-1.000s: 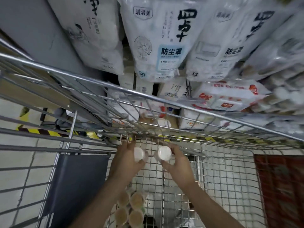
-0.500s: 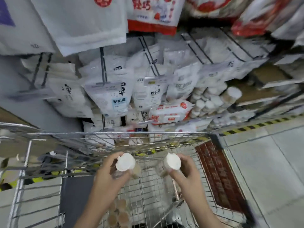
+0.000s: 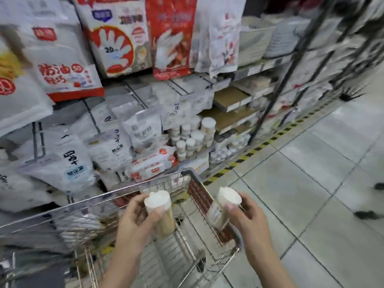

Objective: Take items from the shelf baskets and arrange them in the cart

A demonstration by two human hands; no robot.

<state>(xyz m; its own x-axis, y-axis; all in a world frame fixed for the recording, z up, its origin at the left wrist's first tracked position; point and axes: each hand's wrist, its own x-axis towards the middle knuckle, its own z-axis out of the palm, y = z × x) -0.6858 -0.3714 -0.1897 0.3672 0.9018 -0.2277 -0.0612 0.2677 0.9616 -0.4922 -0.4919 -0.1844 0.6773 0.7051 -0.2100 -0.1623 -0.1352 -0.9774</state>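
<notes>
here, both hands (image 3: 133, 221) (image 3: 248, 220) each gripping a white-capped jar (image 3: 161, 213) (image 3: 222, 206) above the cart (image 3: 87, 201)

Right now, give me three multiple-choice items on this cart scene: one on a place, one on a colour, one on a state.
1. Where is the left hand's white-capped clear jar?
A over the wire shopping cart
B on the tiled floor
C on the shelf

2. What colour is the jar cap in the right hand?
A red
B white
C black

3. The right hand's white-capped jar is:
A lying in the cart
B tilted, gripped
C dropped

A: basket lies beneath it. B: cap shows white. B: fingers wrap it, leaning.
</notes>
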